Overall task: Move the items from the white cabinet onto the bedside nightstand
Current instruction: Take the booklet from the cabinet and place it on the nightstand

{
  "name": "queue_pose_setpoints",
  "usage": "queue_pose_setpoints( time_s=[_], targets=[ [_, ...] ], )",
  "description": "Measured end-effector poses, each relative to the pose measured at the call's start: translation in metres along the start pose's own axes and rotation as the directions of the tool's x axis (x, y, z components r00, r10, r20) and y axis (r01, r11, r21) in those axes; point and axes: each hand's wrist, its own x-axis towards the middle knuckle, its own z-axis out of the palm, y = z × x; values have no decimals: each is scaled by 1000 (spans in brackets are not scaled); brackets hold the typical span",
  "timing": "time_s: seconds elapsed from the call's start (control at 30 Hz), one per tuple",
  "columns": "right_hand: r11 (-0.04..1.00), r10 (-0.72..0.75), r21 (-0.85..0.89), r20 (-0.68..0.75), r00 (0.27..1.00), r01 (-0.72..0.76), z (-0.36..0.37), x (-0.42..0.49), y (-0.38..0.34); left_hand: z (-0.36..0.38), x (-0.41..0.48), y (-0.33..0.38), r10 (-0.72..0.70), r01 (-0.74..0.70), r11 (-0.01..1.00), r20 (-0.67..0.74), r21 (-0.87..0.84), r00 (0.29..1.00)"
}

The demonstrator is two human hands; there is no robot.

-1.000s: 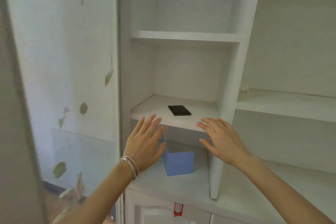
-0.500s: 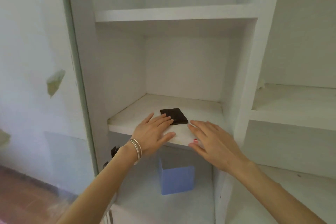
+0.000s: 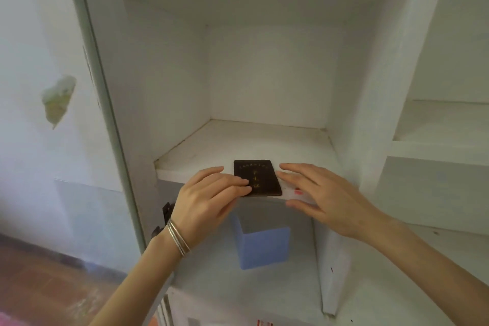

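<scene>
A small dark booklet (image 3: 260, 174) with gold lettering lies flat at the front edge of a shelf in the white cabinet (image 3: 238, 140). My left hand (image 3: 209, 198) rests its fingertips on the booklet's left part, thumb below the shelf edge. My right hand (image 3: 320, 193) is spread open, its fingertips touching the booklet's right edge. On the shelf below stands a blue box (image 3: 260, 246), partly hidden behind my left hand.
The cabinet's open door edge (image 3: 105, 114) stands at the left, with a dark hinge (image 3: 165, 213). More white shelves (image 3: 436, 148) extend to the right. A wooden floor (image 3: 39, 280) shows at lower left, below a scuffed wall.
The view has moved closer to the shelf. The booklet has slid forward to the shelf's front edge under my left fingers, and my right hand has come up against its right side.
</scene>
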Motion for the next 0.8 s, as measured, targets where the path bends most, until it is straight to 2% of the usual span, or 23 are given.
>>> queue_pose_setpoints(
  time_s=[0.13,0.2,0.27,0.3,0.37,0.5,0.6,0.67,0.73,0.8],
  targets=[
    [995,14,95,-22,1000,-11,-2,4,-5,-8,-11,8,30,-33,997,-41,-74,999],
    [987,2,160,104,995,-18,-7,10,-7,-11,-17,7,45,-48,995,-32,-86,998],
    [946,19,303,305,952,-116,-16,18,-6,-12,-22,5,66,-67,994,-4,-86,998],
    [923,27,352,342,939,-155,-20,22,-5,-12,-23,4,70,-68,994,13,-85,997],
    [888,102,406,288,952,-218,-21,30,-7,-10,-24,3,54,-51,995,35,-87,998],
    [714,334,594,176,926,-371,-7,55,-21,-8,-24,3,30,-23,994,65,-107,997],
    [562,425,711,191,885,-423,-2,70,-24,-8,-26,3,8,3,997,137,-76,990],
    [469,434,776,214,875,-422,-2,72,-24,-14,-29,6,-58,61,998,204,-7,977],
    [507,404,768,190,895,-391,-6,69,-26,-26,-33,12,-140,122,989,236,88,962],
    [596,348,727,147,926,-340,-13,63,-30,-42,-38,22,-241,197,961,239,193,941]
  ],
)
